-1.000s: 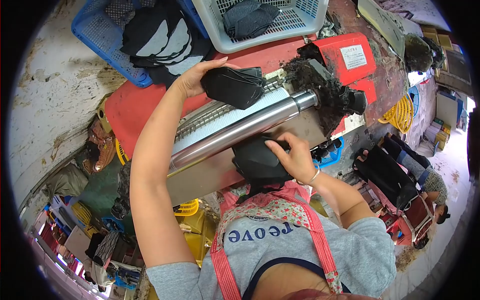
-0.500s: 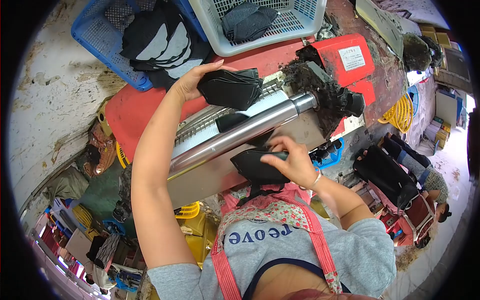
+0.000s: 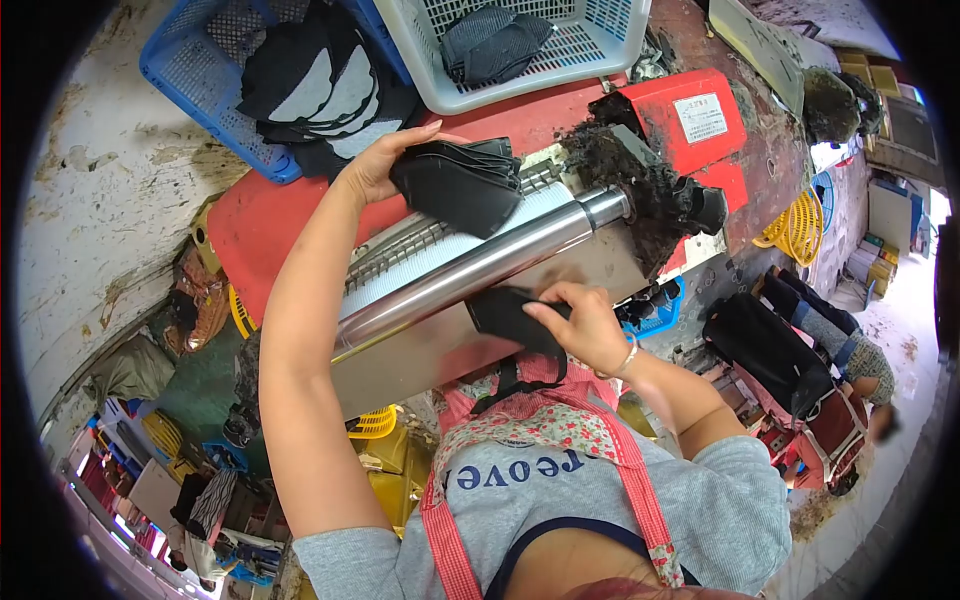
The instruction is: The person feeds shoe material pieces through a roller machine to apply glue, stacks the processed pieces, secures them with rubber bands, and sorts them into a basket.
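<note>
My left hand (image 3: 380, 165) is closed on a stack of black cut pieces (image 3: 465, 185), held above the machine's white ribbed feed surface. The lowest piece slants down from the stack towards the polished metal roller (image 3: 480, 265). On the near side of the roller, my right hand (image 3: 590, 325) pinches black cut pieces (image 3: 510, 315) between thumb and fingers. How many it holds I cannot tell. Below the roller lies a flat metal plate (image 3: 400, 375), partly covered by these pieces.
A blue basket (image 3: 190, 110) with black and grey cut pieces stands at the back left. Beside it, a white basket (image 3: 520, 95) holds dark textured pieces. Dark fluffy grime coats the roller's right end, near a red housing (image 3: 690, 120). Another person (image 3: 865, 370) sits far right.
The black piece behind the roller is gone from sight. The lowest piece of the left-hand stack now hangs further down. The right-hand pieces have shifted slightly up towards the roller.
</note>
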{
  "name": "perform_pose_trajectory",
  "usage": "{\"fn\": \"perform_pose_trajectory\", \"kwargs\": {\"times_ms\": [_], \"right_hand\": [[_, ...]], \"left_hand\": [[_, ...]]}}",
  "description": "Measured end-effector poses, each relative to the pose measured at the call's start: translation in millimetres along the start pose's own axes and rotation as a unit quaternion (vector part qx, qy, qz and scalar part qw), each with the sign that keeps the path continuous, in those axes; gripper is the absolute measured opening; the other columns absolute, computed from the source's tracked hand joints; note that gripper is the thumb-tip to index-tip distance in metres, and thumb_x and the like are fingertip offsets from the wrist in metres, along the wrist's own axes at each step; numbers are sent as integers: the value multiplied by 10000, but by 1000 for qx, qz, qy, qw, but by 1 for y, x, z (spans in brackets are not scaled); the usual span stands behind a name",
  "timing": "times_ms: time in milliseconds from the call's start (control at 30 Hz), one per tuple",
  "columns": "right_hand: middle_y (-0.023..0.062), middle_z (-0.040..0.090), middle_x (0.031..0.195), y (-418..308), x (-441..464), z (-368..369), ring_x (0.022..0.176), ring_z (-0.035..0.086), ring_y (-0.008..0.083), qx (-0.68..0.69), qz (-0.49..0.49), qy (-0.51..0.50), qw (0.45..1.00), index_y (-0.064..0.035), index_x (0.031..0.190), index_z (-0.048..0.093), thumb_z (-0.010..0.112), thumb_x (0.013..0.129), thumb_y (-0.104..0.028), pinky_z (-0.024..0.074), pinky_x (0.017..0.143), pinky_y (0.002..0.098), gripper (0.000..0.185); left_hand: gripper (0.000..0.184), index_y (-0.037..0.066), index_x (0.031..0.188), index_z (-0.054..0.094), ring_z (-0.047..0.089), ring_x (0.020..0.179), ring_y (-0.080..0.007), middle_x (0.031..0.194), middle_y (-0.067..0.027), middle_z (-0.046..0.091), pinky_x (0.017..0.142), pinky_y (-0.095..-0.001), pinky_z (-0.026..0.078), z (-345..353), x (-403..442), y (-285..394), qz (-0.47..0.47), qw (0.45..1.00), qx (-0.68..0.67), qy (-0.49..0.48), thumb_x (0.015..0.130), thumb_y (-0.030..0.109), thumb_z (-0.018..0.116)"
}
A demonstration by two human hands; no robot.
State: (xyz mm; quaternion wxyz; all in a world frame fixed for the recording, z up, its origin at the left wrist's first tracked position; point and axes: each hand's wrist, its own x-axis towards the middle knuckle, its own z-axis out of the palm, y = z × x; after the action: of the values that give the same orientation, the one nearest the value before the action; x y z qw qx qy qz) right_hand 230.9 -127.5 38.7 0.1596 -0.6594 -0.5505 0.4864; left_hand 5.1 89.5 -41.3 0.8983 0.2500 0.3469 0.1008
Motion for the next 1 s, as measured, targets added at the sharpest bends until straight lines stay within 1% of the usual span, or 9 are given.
{"fn": "perform_pose_trajectory", "kwargs": {"times_ms": [33,133,167,300,400,600,633,867,1000], "right_hand": [[157,637,764,5,3,4,630,632,258,-52,-28,16,998,30,884,594,699,803,-189,490,584,340,256],[114,606,747,5,0,14,629,622,160,268,112,38,956,31,1076,472,693,817,-127,496,565,268,375],[94,573,809,8,-2,13,669,607,108,330,91,40,939,10,1206,311,664,830,-53,507,587,217,519],[132,577,914,4,-15,9,715,623,139,387,59,31,920,17,1222,282,607,848,0,534,651,237,496],[137,588,931,14,-23,15,744,631,138,330,51,-2,943,15,1213,298,601,851,0,537,669,240,472],[125,616,907,10,-22,17,731,631,122,284,8,1,959,22,1079,442,619,841,-11,517,632,226,298],[122,619,903,10,-21,17,730,630,119,277,-4,5,961,23,1063,455,622,839,-14,515,624,226,282],[81,614,892,8,-19,7,713,612,95,254,-49,-31,966,7,1026,496,638,829,-33,502,588,227,246],[69,608,882,11,-18,6,707,606,88,253,-63,-17,965,3,1007,518,642,825,-32,495,579,220,223]], "left_hand": [[515,-42,1184,552,595,1047,-211,1159,-162,602,935,-330,453,0,1,0,5,1000,9,1,927,390,444],[532,-43,1191,545,588,1060,-210,1162,-160,600,945,-332,446,-3,0,-1,12,1000,25,7,924,407,446],[538,-43,1194,543,586,1064,-209,1160,-159,601,949,-333,442,-4,0,-1,8,1000,21,8,923,412,446],[553,-45,1197,538,579,1075,-207,1152,-155,605,963,-333,429,-6,-1,-1,4,1000,-3,-14,925,426,442],[570,-36,1218,525,570,1090,-207,1185,-155,588,968,-329,426,-4,-2,-4,17,1000,13,-10,900,433,467],[614,-1,1278,473,554,1096,-194,1204,-116,573,979,-323,412,-5,-13,-3,40,991,113,-54,720,159,673],[662,8,1279,470,555,1081,-187,1182,-101,580,977,-317,413,-4,-15,-1,28,993,106,-38,655,22,689],[629,25,1241,511,557,1066,-160,1161,-72,583,951,-289,428,6,-5,54,66,977,203,-22,631,-41,650],[538,65,1187,575,572,899,-95,1036,-32,608,801,-238,468,37,36,111,229,905,356,36,656,-14,625]]}}
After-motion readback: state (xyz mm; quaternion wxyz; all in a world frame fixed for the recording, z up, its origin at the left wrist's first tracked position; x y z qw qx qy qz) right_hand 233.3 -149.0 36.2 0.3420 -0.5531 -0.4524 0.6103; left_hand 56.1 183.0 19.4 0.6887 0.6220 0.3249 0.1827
